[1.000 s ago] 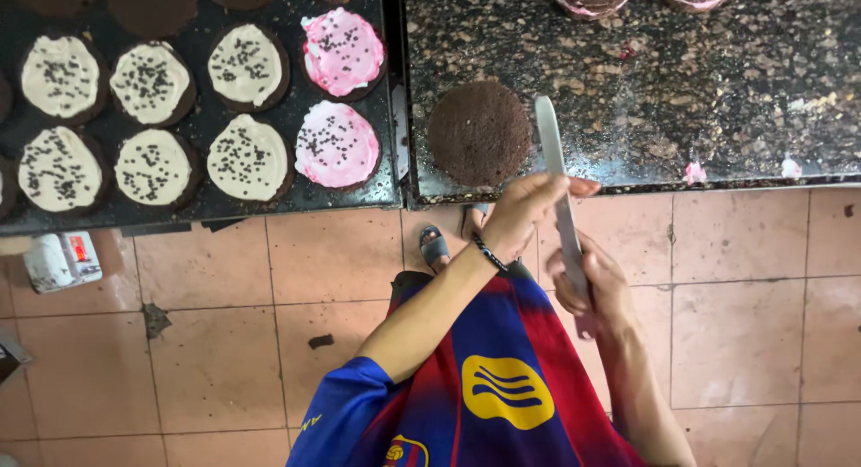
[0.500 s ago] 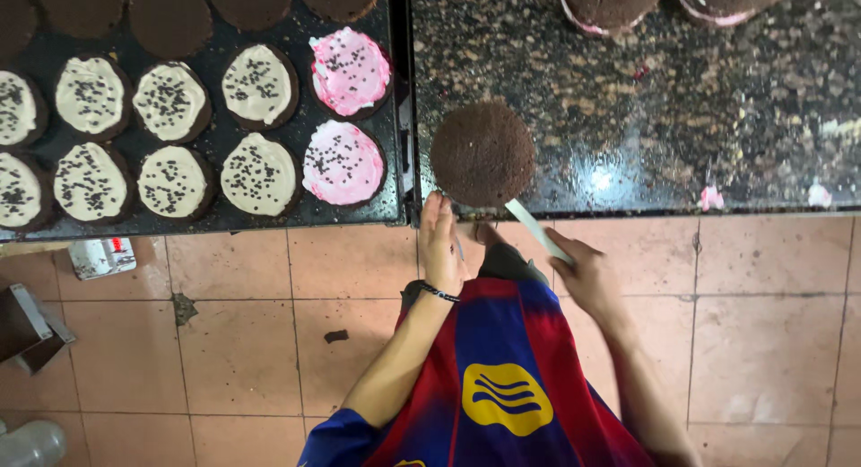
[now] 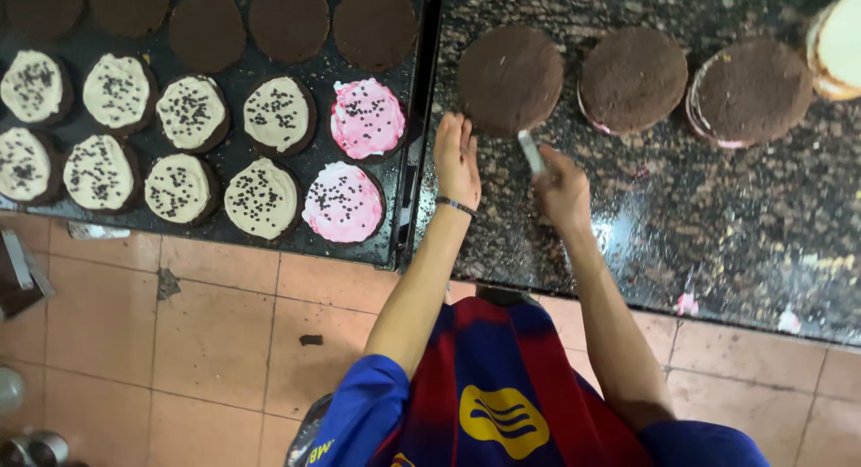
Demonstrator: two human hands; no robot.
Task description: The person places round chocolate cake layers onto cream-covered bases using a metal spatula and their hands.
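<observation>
We are now reaching both hands up onto the dark stone surface, off its edge since the earlier frame. Our left hand is resting with fingers loosely apart at six o'clock of the plain chocolate cake, while our right hand is keeping fingers clamped on the spatula.

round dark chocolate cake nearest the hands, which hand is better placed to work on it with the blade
Right, probably. The right hand already grips the slim metal palette knife, whose tip points at the edge of the round dark chocolate cake on the speckled granite counter. The left hand lies open and empty beside the cake.
</observation>
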